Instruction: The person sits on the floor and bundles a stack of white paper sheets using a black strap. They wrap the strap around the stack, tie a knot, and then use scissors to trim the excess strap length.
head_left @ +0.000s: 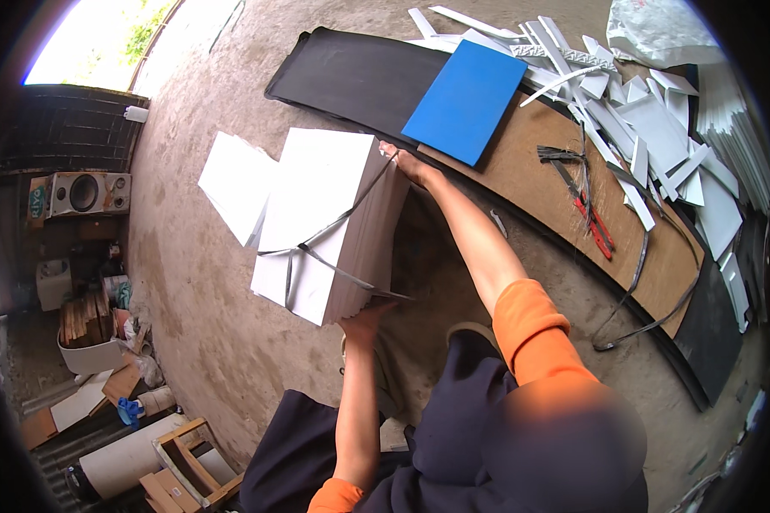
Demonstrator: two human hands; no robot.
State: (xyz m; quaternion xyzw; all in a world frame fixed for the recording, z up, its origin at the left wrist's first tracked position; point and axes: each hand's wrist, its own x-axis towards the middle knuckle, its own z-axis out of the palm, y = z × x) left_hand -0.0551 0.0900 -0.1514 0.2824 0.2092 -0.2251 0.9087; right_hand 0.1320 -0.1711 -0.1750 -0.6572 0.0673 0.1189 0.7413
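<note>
Orange-sleeved, the left hand (364,320) is gripping the near end of a strapped white stack (312,201) over the concrete floor (192,316); the right hand (412,166) is clasping its far corner. Beyond, I'm spotting a teal, lettered label (37,197) beside a speaker (84,194).

White stack (304,192): is crossed by a knotted dark strap (302,246)
Right hand (411,166): is curled over the stack's 1 o'clock corner
Left hand (368,320): is set against its 5 o'clock edge
Loose white sheets (231,184): are laid at the view's 10 o'clock
Red-handled tool (600,227): is laid on a brown board (530,145) at 3 o'clock
White offcuts (654,128): are heaped at 2 o'clock
</note>
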